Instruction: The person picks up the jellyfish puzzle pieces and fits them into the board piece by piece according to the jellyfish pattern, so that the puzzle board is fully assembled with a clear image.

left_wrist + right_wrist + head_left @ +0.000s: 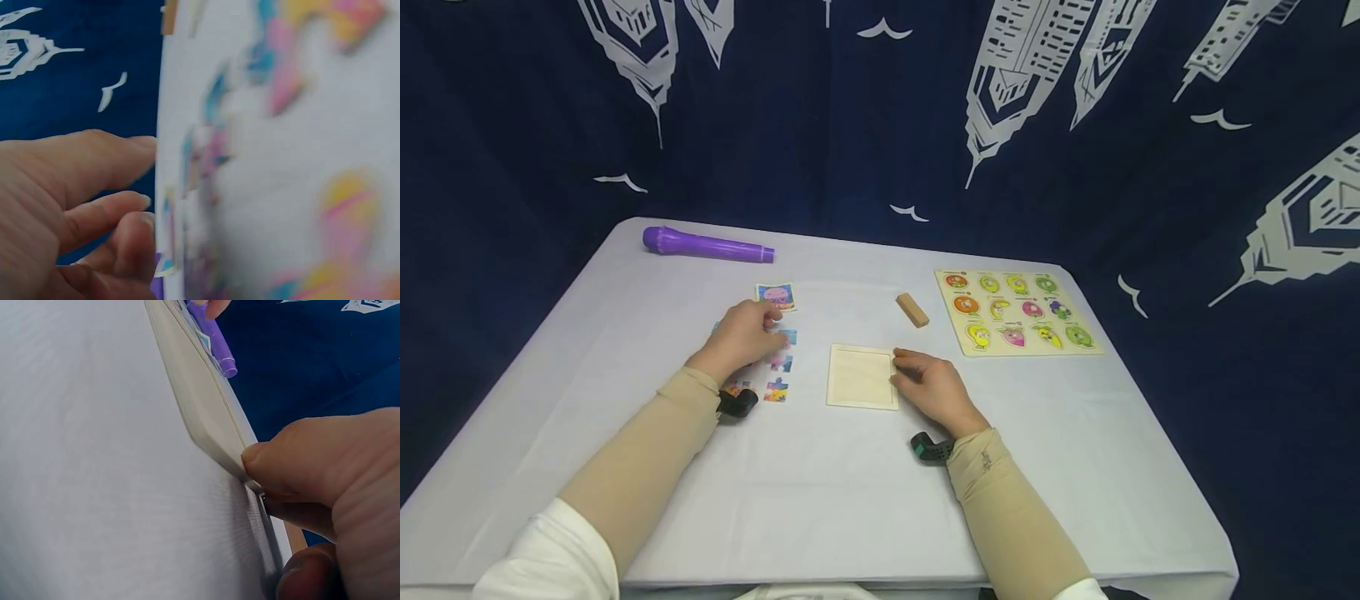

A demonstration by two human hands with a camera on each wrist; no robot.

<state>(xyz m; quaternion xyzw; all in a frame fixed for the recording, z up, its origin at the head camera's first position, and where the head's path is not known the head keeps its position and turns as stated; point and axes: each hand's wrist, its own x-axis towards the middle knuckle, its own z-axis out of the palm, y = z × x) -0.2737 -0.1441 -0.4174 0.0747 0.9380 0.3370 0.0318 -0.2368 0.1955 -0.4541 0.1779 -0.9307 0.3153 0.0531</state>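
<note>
My left hand (741, 340) is over small colourful jigsaw pieces (777, 390) left of centre, hiding some of them. Its fingers are loosely bent; in the left wrist view nothing shows between thumb and fingers. Just beyond them lies a small square picture card (777, 297) with a pink figure on it. A shallow, pale wooden puzzle tray (861, 377) lies at mid-table with only its bare bottom visible. On the tray's right edge, my right hand (934, 392) grips with thumb and fingers. The right wrist view shows the thumb (281, 459) pressed to the rim.
A purple toy microphone (707, 245) lies at the back left. Behind the tray is a small wooden block (912, 310). A board with fruit pictures (1022, 313) occupies the back right of the white-covered table (820, 500). Dark blue patterned curtain (820, 125) hangs behind.
</note>
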